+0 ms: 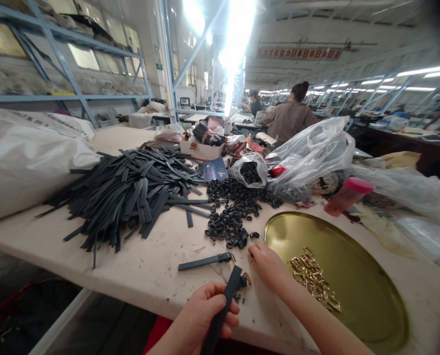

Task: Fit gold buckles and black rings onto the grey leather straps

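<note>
My left hand (pixel 205 313), low in the middle of the view, is closed round a black strap (pixel 222 308). A gold buckle (pixel 245 280) shows by the strap's far end. Just right of it, my right hand (pixel 268 264) rests low over the table with thumb and forefinger pinched; a tiny dark bit shows at the fingertips, too small to name. Beyond those fingertips lies a heap of small black loops (pixel 229 224), with one loose loop (pixel 254 235) closest. Another black strap with a buckle (pixel 201 262) lies flat left of my hands.
A large pile of black straps (pixel 131 187) covers the table's left. On the right, an oval gold tray (pixel 371 296) holds gold buckles (pixel 314 278). Behind stand a pink-lidded jar (pixel 348 197), a bag of loops (pixel 251 172) and plastic bags (pixel 312 153). A person (pixel 290 116) sits farther back.
</note>
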Available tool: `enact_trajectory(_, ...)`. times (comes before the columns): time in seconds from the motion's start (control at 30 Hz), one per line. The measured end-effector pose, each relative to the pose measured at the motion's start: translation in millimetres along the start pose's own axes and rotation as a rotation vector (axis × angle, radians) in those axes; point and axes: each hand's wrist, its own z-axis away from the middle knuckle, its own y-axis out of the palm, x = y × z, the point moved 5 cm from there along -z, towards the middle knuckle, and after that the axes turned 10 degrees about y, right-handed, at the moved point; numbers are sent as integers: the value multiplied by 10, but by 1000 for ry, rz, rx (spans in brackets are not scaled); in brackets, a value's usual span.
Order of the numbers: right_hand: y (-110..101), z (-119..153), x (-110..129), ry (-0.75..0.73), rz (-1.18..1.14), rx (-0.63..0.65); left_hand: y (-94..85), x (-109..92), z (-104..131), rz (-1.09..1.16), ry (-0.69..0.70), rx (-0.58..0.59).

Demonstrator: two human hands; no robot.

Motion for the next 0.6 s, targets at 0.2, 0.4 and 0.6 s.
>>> enact_trajectory(0.2, -74, 139, 22, -24, 21, 14, -35, -7, -113, 64, -4, -31)
enact_trajectory(0.4, -241, -42, 175, 31, -55, -66, -81, -65, -190, 43, 4, -55)
enact_trajectory(0.6, -118, -202, 259, 110, -210, -80, -95, -73, -214, 46, 0, -78)
